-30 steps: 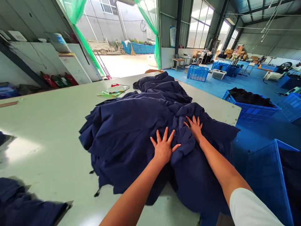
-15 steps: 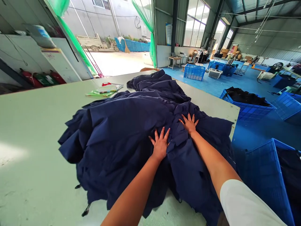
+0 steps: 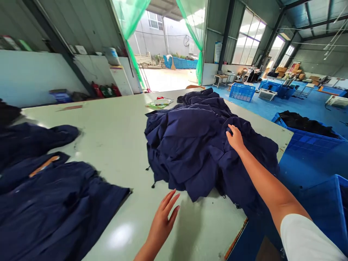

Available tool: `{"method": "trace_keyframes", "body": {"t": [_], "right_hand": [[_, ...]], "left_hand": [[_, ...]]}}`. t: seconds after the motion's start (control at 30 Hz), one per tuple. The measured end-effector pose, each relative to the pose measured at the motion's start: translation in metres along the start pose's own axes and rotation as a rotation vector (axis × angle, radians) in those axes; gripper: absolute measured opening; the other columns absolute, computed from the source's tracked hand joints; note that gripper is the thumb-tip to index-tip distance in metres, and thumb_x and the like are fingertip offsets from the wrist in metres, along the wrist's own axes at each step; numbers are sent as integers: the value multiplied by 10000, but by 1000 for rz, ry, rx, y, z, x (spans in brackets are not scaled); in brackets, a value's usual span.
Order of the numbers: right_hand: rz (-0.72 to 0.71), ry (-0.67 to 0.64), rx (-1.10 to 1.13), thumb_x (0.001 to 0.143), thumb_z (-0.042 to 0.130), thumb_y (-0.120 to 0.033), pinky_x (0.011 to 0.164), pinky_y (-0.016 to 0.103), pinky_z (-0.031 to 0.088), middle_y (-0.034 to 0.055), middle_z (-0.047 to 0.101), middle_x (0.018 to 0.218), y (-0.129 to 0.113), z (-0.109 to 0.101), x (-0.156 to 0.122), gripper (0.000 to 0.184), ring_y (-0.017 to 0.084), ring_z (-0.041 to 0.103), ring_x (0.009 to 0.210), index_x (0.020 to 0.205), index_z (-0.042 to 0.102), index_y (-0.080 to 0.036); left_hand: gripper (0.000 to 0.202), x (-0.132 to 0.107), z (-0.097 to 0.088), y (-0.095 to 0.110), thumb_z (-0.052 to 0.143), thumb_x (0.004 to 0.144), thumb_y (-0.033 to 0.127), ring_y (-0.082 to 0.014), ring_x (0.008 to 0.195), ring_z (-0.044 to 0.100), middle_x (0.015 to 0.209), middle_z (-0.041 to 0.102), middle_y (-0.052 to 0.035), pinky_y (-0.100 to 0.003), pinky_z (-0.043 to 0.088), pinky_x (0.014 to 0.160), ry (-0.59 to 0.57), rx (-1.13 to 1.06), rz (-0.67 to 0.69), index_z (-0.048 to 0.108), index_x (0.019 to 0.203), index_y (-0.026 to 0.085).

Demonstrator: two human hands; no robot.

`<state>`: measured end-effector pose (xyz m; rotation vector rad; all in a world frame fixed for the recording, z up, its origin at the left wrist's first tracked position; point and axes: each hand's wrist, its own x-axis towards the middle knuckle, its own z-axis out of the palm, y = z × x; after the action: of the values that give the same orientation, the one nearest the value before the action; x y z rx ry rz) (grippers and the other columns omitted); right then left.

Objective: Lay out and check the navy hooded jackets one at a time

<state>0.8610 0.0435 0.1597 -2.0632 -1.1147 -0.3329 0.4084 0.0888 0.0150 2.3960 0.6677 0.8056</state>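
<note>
Reaching out, the right hand (image 3: 236, 139) bends its fingers over navy clothes (image 3: 187, 141) heaped on the table (image 3: 114, 145); whether it grips, I can't tell. The left hand (image 3: 164, 216) hovers nearby, empty, loosely open.

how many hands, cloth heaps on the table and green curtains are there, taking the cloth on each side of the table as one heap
Hands: 2 (left hand, right hand)
Cloth heaps: 2 (left heap, right heap)
Green curtains: 2 (left curtain, right curtain)
Total: 6
</note>
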Motion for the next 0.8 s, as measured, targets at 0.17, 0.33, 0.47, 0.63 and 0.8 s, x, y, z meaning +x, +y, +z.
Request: {"method": "trace_keyframes", "body": {"t": [0.17,0.33,0.47,0.63,0.8], "right_hand": [[-274,-138,86,964,442,-291,1232,512,227,96,445,1542,-143,44,-64,498,261,257,1500,1447,522,-198],[-493,-578,181,921,545,-256,1228,502,242,130,432,1550,-264,123,-165,525,272,279,1491,1440,532,-175],[-575,-933,150,871,656,-283,1205,517,279,139,351,1599,-337,179,-246,655,311,276,1497,1492,465,-205],[-615,-1161,106,835,727,-341,1211,525,260,121,229,1652,-417,222,-324,776,348,185,1524,1533,397,-257],[-587,-1235,66,772,794,-490,1221,534,218,150,133,1668,-464,250,-382,942,382,116,1529,1562,341,-246]], "left_hand": [[430,-119,-56,-53,518,919,493,-274,1243,623,1354,651,-81,-471,511,1063,172,48,-328,670,1264,287],[464,-186,-123,-73,512,879,557,-292,1231,626,1326,673,-70,-470,490,1081,274,60,-476,707,1201,286],[464,-231,-171,-86,510,856,581,-294,1214,632,1296,688,-60,-473,492,1073,327,68,-525,732,1136,285],[504,-286,-215,-112,498,845,604,-301,1242,610,1303,681,-77,-501,466,1094,362,99,-582,727,1147,272],[496,-325,-240,-144,487,845,593,-319,1317,551,1308,674,-90,-524,432,1125,352,162,-569,739,1119,265]]}}
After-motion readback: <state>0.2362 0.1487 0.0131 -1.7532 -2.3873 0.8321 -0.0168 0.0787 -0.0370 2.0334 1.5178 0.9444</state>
